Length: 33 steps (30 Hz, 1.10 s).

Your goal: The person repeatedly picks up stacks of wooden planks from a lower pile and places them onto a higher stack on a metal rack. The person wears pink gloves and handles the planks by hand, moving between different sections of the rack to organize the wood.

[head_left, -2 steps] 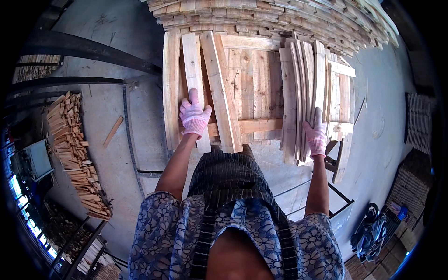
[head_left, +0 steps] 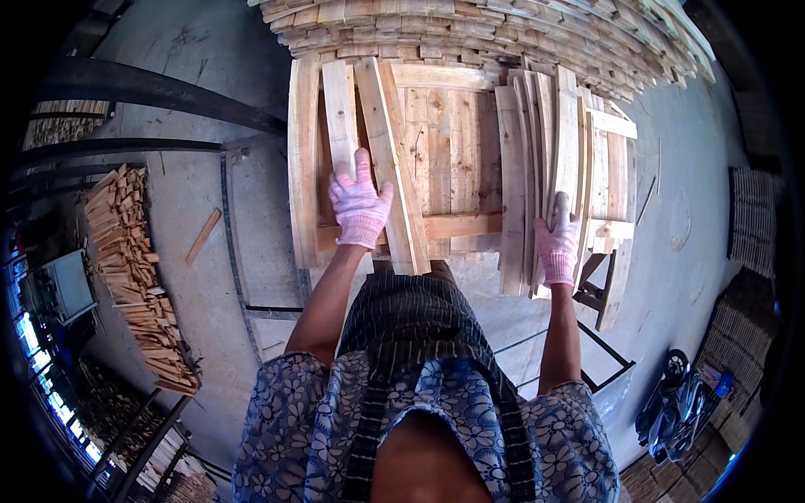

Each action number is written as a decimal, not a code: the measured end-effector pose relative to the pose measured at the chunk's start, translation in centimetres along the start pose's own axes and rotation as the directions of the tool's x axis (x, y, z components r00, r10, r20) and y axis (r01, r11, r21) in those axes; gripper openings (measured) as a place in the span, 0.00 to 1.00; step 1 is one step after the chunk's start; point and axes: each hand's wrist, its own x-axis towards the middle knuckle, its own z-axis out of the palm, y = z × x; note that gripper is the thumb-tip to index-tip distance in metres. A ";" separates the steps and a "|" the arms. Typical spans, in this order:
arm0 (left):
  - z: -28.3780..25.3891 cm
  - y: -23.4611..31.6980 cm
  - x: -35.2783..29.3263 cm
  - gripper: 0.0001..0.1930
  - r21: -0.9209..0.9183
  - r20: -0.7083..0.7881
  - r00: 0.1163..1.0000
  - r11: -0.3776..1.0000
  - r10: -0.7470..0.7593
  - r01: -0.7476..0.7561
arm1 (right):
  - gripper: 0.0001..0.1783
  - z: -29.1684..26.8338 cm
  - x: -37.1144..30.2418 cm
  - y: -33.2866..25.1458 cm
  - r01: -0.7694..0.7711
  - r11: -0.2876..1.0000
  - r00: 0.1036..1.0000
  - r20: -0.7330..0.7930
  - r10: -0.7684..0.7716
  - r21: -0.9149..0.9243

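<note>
My left hand [head_left: 360, 201], in a pink and white knit glove, lies over a narrow pale board [head_left: 339, 105], fingers apart and index finger stretched forward. Its thumb reaches the edge of a slanted board [head_left: 384, 147] to the right. At the right, my right hand [head_left: 557, 243], gloved alike, is closed around the near part of an upright plank [head_left: 565, 126], thumb on its left side and index finger along its face. More planks [head_left: 518, 176] stand close together left of it. Beneath everything lies a wooden panel with crosspieces [head_left: 453, 138].
A tall stack of boards [head_left: 470, 29] rises just beyond the panel. To the left are black metal bars [head_left: 168, 92] and a long heap of wood offcuts [head_left: 138, 277]. A loose stick [head_left: 203, 236] lies on the concrete floor. A dark bundle [head_left: 675, 411] sits at lower right.
My left hand has slid right across the narrow board toward the slanted one. My right hand and the planks beside it have shifted slightly left.
</note>
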 end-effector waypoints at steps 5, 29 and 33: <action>1.6 5.3 0.4 0.47 -0.264 0.229 0.933 0.905 -0.276 0.332 | 0.46 1.0 -4.5 -6.6 0.179 0.908 0.981 0.004 -0.194 0.379; -0.1 -15.2 7.9 0.37 -0.365 0.393 0.823 0.752 -0.411 0.550 | 0.49 15.1 -1.2 -29.0 0.052 0.977 0.931 0.343 -0.122 0.205; 2.5 -17.1 7.6 0.37 -0.501 0.267 0.922 0.777 -0.281 0.382 | 0.53 16.8 -3.5 -31.8 0.025 0.939 0.906 0.390 -0.167 0.343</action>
